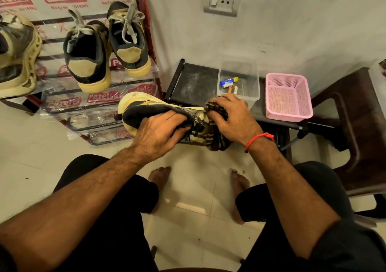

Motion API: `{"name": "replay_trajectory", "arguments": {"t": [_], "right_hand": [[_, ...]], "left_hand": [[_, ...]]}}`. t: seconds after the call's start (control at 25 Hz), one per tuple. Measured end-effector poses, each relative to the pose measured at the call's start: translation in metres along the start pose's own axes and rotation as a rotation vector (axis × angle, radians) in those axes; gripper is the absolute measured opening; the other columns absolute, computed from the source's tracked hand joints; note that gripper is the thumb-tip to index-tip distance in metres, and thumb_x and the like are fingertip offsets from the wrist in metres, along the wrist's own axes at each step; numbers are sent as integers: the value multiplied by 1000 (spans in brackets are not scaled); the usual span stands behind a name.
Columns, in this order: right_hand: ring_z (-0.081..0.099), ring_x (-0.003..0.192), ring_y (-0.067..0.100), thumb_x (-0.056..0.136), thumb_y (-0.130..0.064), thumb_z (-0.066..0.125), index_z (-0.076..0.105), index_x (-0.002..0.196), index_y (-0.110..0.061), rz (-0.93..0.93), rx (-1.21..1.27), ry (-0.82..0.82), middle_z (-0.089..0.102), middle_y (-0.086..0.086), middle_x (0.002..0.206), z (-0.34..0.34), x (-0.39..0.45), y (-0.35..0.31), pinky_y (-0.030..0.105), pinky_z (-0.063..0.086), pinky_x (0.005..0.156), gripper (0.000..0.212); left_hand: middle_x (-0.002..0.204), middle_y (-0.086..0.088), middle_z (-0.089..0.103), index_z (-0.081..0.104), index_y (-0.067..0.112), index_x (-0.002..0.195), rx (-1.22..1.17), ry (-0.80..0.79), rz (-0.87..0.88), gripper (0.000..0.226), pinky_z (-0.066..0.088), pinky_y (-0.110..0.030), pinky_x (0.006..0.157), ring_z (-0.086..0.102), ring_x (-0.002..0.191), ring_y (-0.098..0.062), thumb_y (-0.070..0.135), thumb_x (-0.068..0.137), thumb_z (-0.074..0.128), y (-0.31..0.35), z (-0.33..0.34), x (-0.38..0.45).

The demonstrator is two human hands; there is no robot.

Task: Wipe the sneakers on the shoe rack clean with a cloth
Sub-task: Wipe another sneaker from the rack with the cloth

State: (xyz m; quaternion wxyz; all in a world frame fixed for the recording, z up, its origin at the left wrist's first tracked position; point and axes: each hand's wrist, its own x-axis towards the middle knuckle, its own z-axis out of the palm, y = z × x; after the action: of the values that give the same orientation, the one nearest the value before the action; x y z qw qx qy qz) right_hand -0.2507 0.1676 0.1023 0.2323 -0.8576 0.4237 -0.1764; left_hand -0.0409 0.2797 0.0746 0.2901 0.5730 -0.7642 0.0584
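A black and cream sneaker (137,110) lies on its side in front of me, above my knees. My left hand (160,132) grips it at the collar, fingers curled into the opening. My right hand (231,115) holds a dark striped cloth (217,142) wrapped over the sneaker's toe end. On the shoe rack (146,10) at the upper left stand two matching black and cream sneakers (87,56) (129,40) with grey laces. A worn, dirty sneaker (16,56) sits at the rack's left edge.
A low black stand (196,81) beside the rack bears a clear plastic box (238,79) with small tubes and a pink mesh basket (288,96). A dark brown plastic chair (355,121) stands at the right. My bare feet rest on the white tiled floor (188,188).
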Motion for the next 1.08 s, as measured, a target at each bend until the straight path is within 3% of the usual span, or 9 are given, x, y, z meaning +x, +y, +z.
{"name": "replay_trajectory", "arguments": {"t": [0.12, 0.32, 0.48, 0.64, 0.72, 0.84, 0.96, 1.08], "right_hand": [[47, 115, 17, 91, -25, 64, 63, 124, -27, -24, 77, -131, 51, 1, 120, 1, -5, -9, 30, 41, 101, 34], [53, 107, 16, 87, -12, 67, 63, 119, -22, 108, -2, -102, 59, 1, 114, -20, -2, 10, 25, 45, 94, 34], [60, 95, 9, 85, -11, 66, 52, 123, -23, -59, 235, -133, 61, -6, 108, -15, -11, -14, 18, 53, 85, 42], [55, 108, 13, 84, -12, 68, 58, 120, -20, -42, 69, -104, 62, 0, 116, -19, -2, -3, 31, 50, 98, 38], [54, 109, 12, 83, -12, 69, 59, 119, -18, -81, 55, -99, 62, -1, 117, -16, -5, -5, 27, 49, 99, 38], [58, 100, 8, 81, -14, 71, 64, 113, -18, -129, 123, -99, 63, -6, 108, -15, -9, -16, 16, 50, 89, 34], [63, 93, 8, 79, -14, 72, 68, 106, -19, -26, 195, -114, 68, -4, 100, -24, -11, -8, 24, 57, 84, 28], [60, 105, 13, 81, -9, 71, 62, 119, -18, -9, 232, 60, 65, 1, 113, -15, -11, 0, 28, 53, 95, 40]], "left_hand": [[102, -6, 70, 61, 15, 112, 24, -14, -1, 21, 56, -44, 54, 68, 85, -26, 28, 96, 59, -1, 0, -2], [101, -7, 70, 64, 11, 112, 26, -3, -9, 24, 58, -44, 56, 68, 83, -27, 27, 96, 57, -1, -2, 1], [102, -8, 70, 64, 10, 112, 31, -14, -11, 25, 58, -43, 58, 68, 84, -27, 27, 95, 57, -1, -1, -1], [107, -8, 70, 62, 13, 116, 58, -45, 1, 26, 58, -43, 57, 68, 87, -27, 29, 97, 53, -2, -1, -1], [105, -7, 69, 62, 13, 115, 59, -41, -26, 27, 58, -43, 56, 68, 86, -25, 31, 98, 52, -2, -2, -1], [101, -3, 66, 61, 14, 113, -15, -31, -169, 25, 57, -43, 58, 64, 84, -24, 33, 98, 54, 0, 0, -2], [106, 0, 64, 59, 16, 114, -166, -11, -454, 21, 57, -45, 76, 62, 93, -22, 31, 99, 59, -1, 5, 2], [99, 4, 65, 60, 14, 112, -410, 48, -707, 16, 55, -34, 79, 62, 85, -4, 25, 100, 62, -6, 5, 9]]}}
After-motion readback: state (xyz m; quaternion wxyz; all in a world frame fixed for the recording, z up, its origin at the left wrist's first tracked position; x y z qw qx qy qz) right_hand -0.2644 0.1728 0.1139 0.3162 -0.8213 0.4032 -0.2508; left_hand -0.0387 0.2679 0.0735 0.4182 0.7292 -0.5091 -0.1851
